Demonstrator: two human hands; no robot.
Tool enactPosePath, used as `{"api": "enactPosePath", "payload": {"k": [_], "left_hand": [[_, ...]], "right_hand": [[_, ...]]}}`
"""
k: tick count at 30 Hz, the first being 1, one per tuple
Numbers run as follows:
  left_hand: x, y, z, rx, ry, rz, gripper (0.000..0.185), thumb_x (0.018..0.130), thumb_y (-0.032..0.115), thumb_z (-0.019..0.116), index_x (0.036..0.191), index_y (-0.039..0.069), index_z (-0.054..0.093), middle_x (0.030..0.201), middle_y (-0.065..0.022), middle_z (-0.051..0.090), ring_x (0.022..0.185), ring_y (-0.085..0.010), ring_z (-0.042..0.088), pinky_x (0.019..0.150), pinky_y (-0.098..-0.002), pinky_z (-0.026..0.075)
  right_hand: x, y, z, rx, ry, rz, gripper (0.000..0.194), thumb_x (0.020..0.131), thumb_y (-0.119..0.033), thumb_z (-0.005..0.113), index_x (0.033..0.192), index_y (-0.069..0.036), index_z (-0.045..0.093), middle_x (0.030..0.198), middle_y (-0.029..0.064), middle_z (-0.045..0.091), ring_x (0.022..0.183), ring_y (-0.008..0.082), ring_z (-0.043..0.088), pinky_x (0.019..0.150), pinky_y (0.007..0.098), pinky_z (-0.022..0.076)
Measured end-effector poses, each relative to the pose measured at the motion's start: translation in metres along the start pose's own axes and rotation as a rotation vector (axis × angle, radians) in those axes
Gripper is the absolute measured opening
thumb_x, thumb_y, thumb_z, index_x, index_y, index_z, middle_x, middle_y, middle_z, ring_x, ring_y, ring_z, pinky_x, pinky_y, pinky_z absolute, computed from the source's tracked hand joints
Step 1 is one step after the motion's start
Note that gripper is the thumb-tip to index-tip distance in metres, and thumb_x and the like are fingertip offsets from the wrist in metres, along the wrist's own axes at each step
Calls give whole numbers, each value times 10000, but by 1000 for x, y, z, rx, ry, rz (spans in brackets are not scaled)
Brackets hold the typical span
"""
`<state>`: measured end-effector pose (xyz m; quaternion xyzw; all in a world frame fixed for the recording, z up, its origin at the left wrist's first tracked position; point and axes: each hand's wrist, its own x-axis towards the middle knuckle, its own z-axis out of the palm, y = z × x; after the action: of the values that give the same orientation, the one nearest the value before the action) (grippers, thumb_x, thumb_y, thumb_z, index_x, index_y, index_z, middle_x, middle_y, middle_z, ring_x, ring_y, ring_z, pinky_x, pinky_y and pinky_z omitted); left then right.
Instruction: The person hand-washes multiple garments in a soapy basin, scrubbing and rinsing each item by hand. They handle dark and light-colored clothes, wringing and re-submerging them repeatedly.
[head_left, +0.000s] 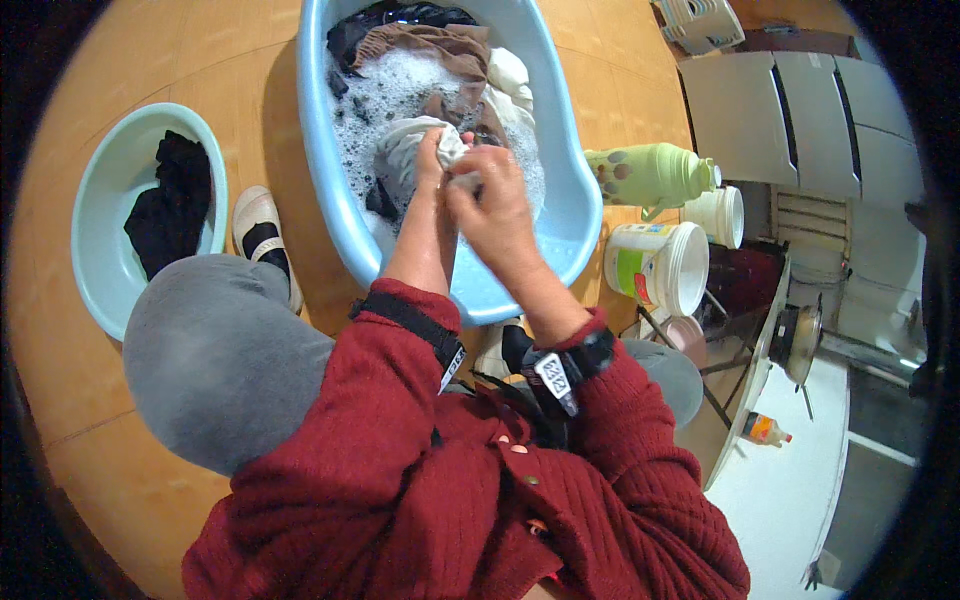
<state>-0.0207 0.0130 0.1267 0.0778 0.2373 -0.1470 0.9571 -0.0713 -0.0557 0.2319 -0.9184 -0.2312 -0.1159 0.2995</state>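
Note:
A blue plastic tub holds sudsy water with brown, black and white clothes in it. My left hand is closed on a bunched pale grey garment over the suds. Against it, my right hand has its fingers curled at the same cloth, near the left wrist; the fingers are slightly blurred, and whether they pinch the cloth cannot be told. A brown garment lies in the upper part of the tub, beside a white cloth. Black cloth lies along the tub's far end.
A pale green basin with a black garment stands on the wooden floor at left. Right of the tub are a green thermos flask lying sideways in view, a white plastic bucket and another bucket. A table bears a bottle.

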Motion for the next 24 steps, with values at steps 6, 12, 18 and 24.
{"api": "enactPosePath", "payload": {"k": [6,12,18,24], "left_hand": [[3,-32,22,-128,158,120,267,803,256,448,973,73,541,934,-72,572,846,-218,564,774,-362,454],[-7,-11,26,-177,7,2,229,751,281,494,831,73,549,774,-68,555,709,-225,574,651,-355,486],[-13,-7,18,-68,-43,126,198,765,287,506,800,98,553,785,-49,569,720,-185,552,684,-317,450],[-22,-7,57,652,239,408,305,720,250,583,812,-38,613,760,-78,599,659,-160,551,627,-301,439]], "right_hand": [[56,50,8,-263,-88,501,260,780,-280,518,803,-26,572,945,207,532,877,370,531,705,448,458],[31,36,-10,41,-116,191,216,738,-130,513,901,-2,572,951,205,557,947,352,523,834,389,409],[24,1,9,-245,-59,179,153,793,-157,486,811,-22,556,892,214,548,870,393,519,728,455,422],[61,62,-48,161,-455,460,331,830,-217,440,1078,-21,537,1068,176,571,977,289,551,847,363,418]]}}
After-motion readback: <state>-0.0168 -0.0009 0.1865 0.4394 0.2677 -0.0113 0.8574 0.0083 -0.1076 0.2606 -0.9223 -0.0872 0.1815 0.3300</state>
